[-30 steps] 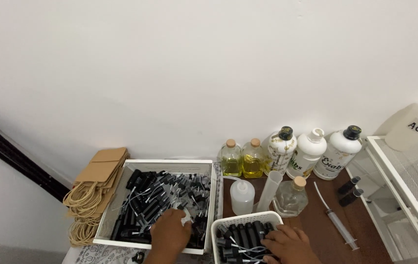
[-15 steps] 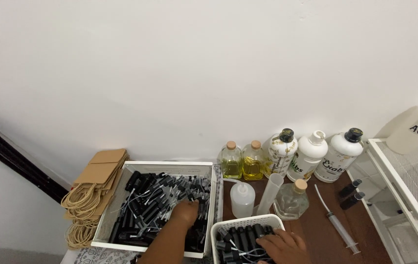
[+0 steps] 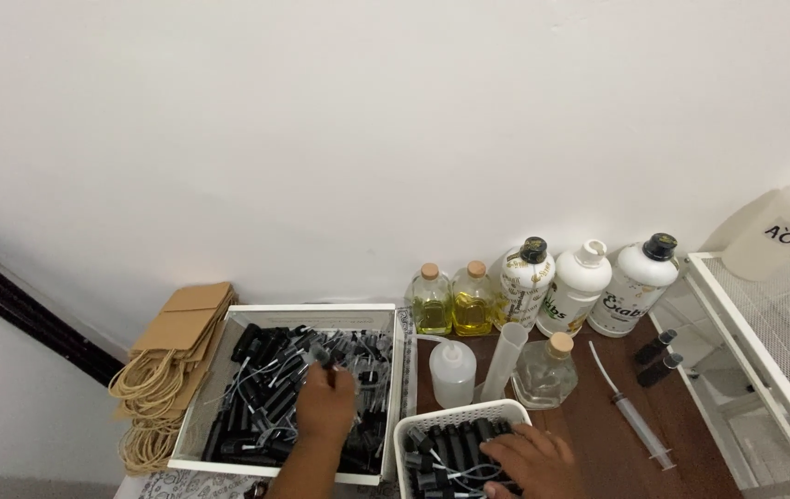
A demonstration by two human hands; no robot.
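Two hands at work — left hand (image 3: 325, 407) pinching a black spray cap (image 3: 321, 355) in the white tray (image 3: 398, 370), right hand (image 3: 532, 457) spread flat over black bottles (image 3: 446, 445) in the white basket (image 3: 458, 413).

A plain white wall (image 3: 367, 139) fills most of the view, evenly lit and bare (only a faint mark near the top). At the lower left a dark strip (image 3: 16, 310) runs slantwise down the wall. Below, a dark brown tabletop (image 3: 598, 430) stands against the wall, and a white wire-mesh rack (image 3: 765, 360) stands at the right.
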